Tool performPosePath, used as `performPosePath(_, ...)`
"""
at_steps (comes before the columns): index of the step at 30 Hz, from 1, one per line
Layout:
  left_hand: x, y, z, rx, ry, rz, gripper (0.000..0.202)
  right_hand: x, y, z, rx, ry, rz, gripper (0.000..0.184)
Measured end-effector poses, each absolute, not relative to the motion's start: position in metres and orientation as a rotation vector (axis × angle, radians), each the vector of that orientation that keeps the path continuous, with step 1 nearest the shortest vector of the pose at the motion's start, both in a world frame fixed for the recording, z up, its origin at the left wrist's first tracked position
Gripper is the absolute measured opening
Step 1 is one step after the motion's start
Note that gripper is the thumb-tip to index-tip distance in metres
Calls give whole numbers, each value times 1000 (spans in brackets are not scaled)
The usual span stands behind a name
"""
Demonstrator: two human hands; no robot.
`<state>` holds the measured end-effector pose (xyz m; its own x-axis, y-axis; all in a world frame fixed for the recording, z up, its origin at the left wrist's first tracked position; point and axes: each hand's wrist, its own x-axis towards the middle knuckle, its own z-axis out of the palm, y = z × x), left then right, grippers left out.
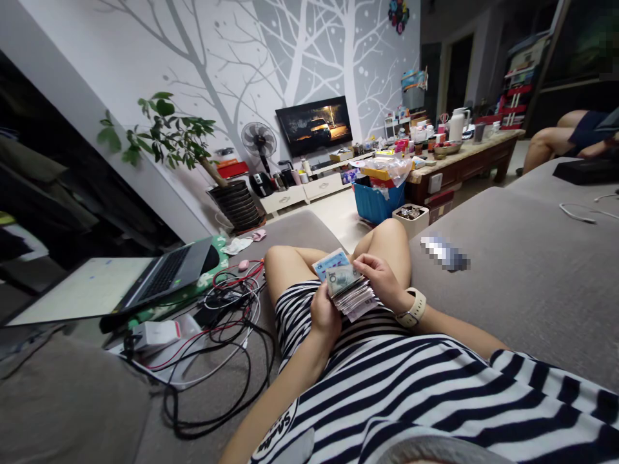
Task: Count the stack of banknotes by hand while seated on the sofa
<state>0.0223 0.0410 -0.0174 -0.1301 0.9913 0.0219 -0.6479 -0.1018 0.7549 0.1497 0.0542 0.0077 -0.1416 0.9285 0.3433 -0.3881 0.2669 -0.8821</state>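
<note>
Head view — banknotes [342, 278] within left grip [325, 314], right grip [384, 280] pinching their edge.

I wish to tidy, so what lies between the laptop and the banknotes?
In the head view: green fabric, tangled cables, a small pink object, then the person's left leg.

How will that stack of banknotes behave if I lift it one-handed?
The stack of banknotes will probably flex, being thin paper sheets. It may fan out or slip apart, since the edges already sit unevenly. It should be fairly light, judging by its modest thickness.
</note>
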Motion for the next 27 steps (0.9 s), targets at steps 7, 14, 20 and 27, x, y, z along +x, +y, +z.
performPosePath(7, 23, 41, -15, 556, 665, 1533, 21, 151, 54, 6, -549, -1251, 1294, 35)
performPosePath(14, 23, 38, -13, 633, 660, 1522, 24, 149, 57, 6, -598, -1178, 1227, 35)
performPosePath(20, 23, 38, -15, 739, 656, 1554, 25, 149, 61, 5, -648, -1138, 1224, 36)
performPosePath(27, 22, 33, -10, 728, 696, 1515, 21, 149, 59, 7, -687, -1163, 1232, 36)
